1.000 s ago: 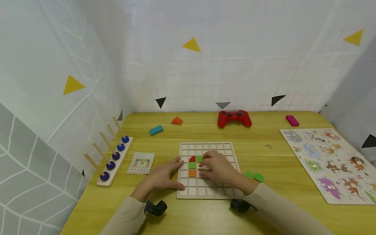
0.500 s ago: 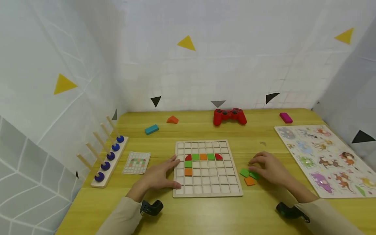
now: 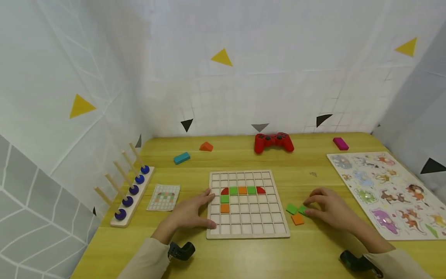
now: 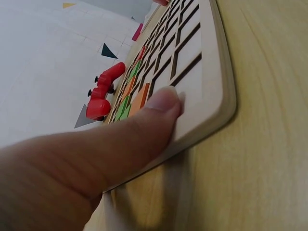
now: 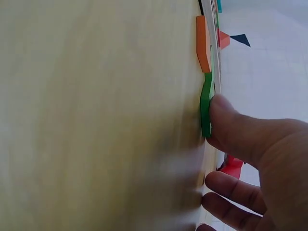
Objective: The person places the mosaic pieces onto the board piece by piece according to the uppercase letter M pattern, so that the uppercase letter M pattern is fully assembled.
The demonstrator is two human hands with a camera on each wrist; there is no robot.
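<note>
My left hand rests at the left edge of a wooden grid board, the thumb pressing its near corner in the left wrist view. On the board lie two red rounded corner tiles, the right one ending a row of green and orange tiles. A green tile and an orange tile run down the left side. Right of the board, my right hand touches a loose green tile with its thumb; the other fingers are spread apart from it. Beside it lie another green tile and an orange tile.
A pattern card and a peg stand with blue beads lie left. Behind the board are a blue block, an orange wedge and a red game controller. An animal puzzle and magenta block sit right.
My right hand has left the board for the loose tiles at right, and its thumb has shifted a green tile slightly. My left hand stays at the board's edge.
</note>
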